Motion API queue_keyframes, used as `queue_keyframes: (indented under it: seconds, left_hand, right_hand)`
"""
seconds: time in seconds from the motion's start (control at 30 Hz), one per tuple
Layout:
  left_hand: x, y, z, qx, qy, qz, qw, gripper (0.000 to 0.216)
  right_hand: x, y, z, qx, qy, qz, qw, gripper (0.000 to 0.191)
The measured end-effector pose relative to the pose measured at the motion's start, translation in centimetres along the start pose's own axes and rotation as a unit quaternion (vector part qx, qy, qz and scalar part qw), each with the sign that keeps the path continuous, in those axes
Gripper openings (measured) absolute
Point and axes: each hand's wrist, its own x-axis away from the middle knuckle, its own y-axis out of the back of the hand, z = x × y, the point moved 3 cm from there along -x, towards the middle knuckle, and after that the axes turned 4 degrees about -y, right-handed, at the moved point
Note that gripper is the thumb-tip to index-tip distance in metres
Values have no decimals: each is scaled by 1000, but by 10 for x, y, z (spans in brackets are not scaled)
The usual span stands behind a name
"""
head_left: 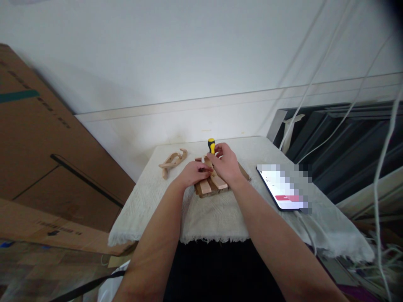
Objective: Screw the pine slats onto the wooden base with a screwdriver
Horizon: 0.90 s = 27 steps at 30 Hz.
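Observation:
My right hand (pixel 225 162) is closed around the lower part of a small black-and-yellow screwdriver (pixel 211 145), which stands upright with its handle on top; its tip is hidden. My left hand (pixel 192 173) is beside it, fingers pinched over a pale curved wooden piece (pixel 218 181). Another pale wooden strip (pixel 205 186) lies alongside. Both rest on a brown wooden board (pixel 204 194), partly covered by my hands. To the left, a jointed wooden part (pixel 174 160) with curved arms lies on the cloth.
A white fringed cloth (pixel 145 201) covers the small table. At right lies a lit phone (pixel 280 188) with a cable. A large cardboard box (pixel 56 155) leans at left, dark panels (pixel 349 138) stand at right, and white cables (pixel 382 167) hang there. A white wall rises behind.

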Motion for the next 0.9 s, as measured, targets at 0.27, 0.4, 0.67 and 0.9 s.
queue_keyframes:
  seconds: [0.27,0.4,0.67,0.9]
  left_hand:
    - [1,-1,-2,-14,6,-25,1000,18]
    - [2,0,-5,-14,-9,-33,999,11]
    - [4,2,-10,-23,0,-40,999,11]
    - [13,4,-7,58,65,-63,994,18]
  right_hand:
    - [-4,-1,-8,-54,-16,-17,998,23]
    - [-6,-2,-11,-80,-23,-13,996,28]
    - [-5,-6,-10,-140,-22,37,989,26]
    - [0,-7,-10,-263,-54,66,961,20]
